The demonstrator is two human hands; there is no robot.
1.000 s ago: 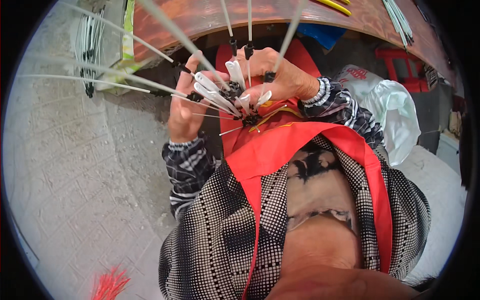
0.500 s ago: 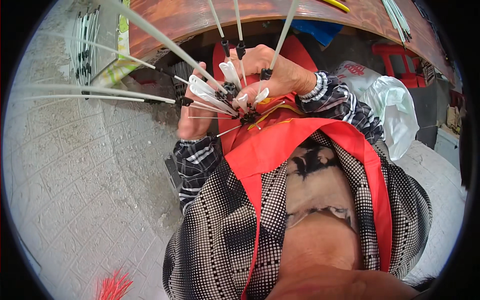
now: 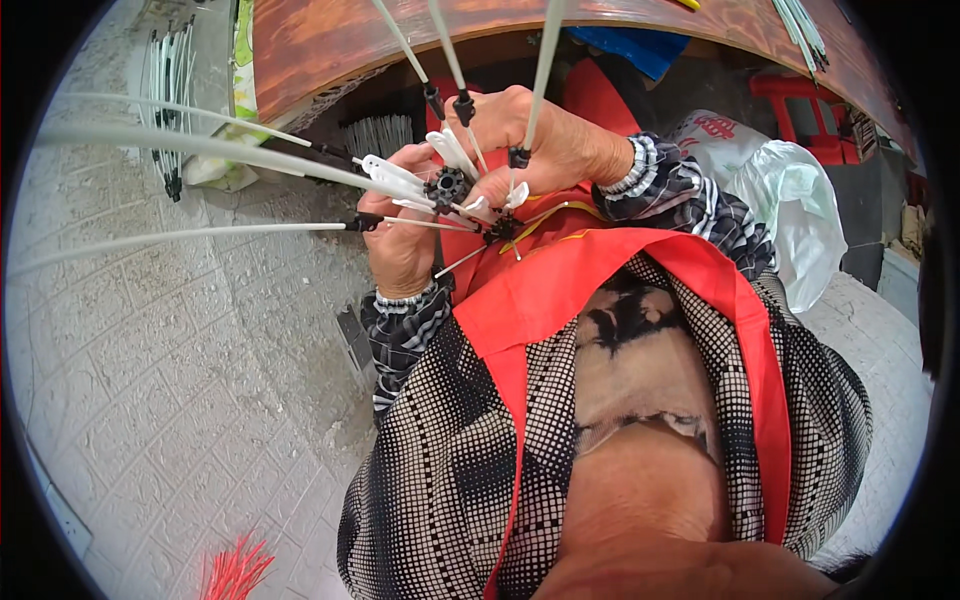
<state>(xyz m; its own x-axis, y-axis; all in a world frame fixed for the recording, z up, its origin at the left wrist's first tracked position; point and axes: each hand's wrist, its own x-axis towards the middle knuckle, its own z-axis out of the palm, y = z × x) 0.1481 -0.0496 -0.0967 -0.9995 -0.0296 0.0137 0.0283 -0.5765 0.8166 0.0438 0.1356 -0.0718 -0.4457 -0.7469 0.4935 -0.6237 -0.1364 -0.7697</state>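
Between my hands is what looks like an umbrella frame, with long white ribs [image 3: 200,236] spreading left and up from a round black hub [image 3: 449,188]. Black joints [image 3: 463,108] sit along the ribs, and flat white plastic pieces [image 3: 392,178] stand around the hub. My left hand [image 3: 398,250] curls around the left side, its fingertips partly hidden behind the white pieces. From the right, my right hand [image 3: 545,140] is closed on the frame, thumb beside the hub. A smaller black cluster with thin rod ends [image 3: 498,232] rests just over the red apron [image 3: 560,285].
A brown wooden table [image 3: 330,50] curves across the top. Bundled white rods with black ends [image 3: 172,110] lie at the far left, another bundle [image 3: 798,35] on the table at right. A white plastic bag [image 3: 795,220] and red stool [image 3: 800,115] are to the right; red bristles [image 3: 237,570] lower left.
My left hand has shifted slightly right and its fingers have drawn in toward the hub. The ribs have swung, and the round hub now faces up more plainly. My right hand keeps its hold.
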